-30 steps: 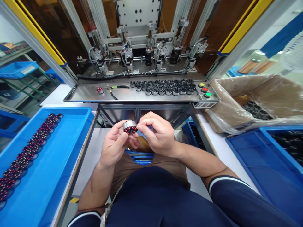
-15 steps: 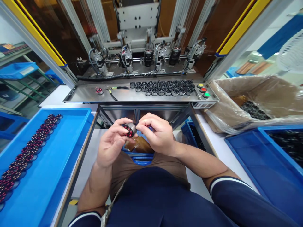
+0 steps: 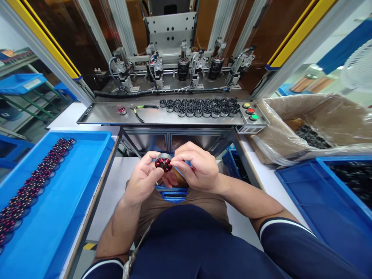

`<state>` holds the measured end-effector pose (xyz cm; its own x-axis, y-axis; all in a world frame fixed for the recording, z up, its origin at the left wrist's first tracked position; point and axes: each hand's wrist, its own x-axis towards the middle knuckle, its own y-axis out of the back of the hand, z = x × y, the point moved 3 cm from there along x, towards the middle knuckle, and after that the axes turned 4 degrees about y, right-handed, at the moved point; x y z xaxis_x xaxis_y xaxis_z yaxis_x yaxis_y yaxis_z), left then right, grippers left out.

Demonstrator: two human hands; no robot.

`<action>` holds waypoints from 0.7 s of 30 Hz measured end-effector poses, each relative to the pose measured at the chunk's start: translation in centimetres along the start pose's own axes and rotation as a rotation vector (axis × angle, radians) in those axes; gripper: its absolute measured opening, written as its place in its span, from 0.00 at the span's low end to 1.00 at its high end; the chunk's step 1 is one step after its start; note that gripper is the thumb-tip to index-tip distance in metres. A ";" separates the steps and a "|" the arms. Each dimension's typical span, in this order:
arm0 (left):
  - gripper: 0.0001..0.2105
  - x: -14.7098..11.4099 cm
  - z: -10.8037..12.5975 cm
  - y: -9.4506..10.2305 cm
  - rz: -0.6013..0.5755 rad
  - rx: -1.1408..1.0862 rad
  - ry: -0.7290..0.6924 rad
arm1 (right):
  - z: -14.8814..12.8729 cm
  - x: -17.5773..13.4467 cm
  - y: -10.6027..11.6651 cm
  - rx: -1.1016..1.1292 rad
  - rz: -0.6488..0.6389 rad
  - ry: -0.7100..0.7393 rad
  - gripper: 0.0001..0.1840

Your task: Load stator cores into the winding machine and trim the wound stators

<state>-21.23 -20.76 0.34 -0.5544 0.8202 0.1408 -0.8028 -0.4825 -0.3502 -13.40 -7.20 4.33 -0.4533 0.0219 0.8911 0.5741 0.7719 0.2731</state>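
One stator (image 3: 164, 162) held, left hand (image 3: 142, 177) curled round it; right hand (image 3: 201, 169) pinched tight at its 3 o'clock, contents hidden. Hard tug there could twist it loose.

I got a bright feed: soft glare lay on the long stainless-steel tray (image 3: 151, 117), the tall amber panel (image 3: 283, 21) looked dim, and the round white fan (image 3: 359, 64) stretched hazily at the right edge.
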 end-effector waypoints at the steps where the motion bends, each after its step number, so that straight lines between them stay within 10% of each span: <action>1: 0.12 0.0 0.0 0.0 0.029 0.011 -0.037 | 0.0 0.0 0.0 0.001 0.009 -0.034 0.05; 12: 0.25 -0.9 0.2 0.0 0.321 0.497 -0.511 | 1.6 -2.4 -2.8 0.834 0.191 -1.008 0.16; 21: 0.22 -1.2 0.2 0.7 0.340 0.640 -0.523 | 1.8 -3.0 -3.4 0.922 0.228 -1.170 0.20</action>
<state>-21.18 -22.11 0.08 -0.6882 0.4321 0.5828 -0.4589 -0.8815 0.1117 -15.18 -8.77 0.08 -0.9438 0.3298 -0.0234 0.2893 0.7897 -0.5410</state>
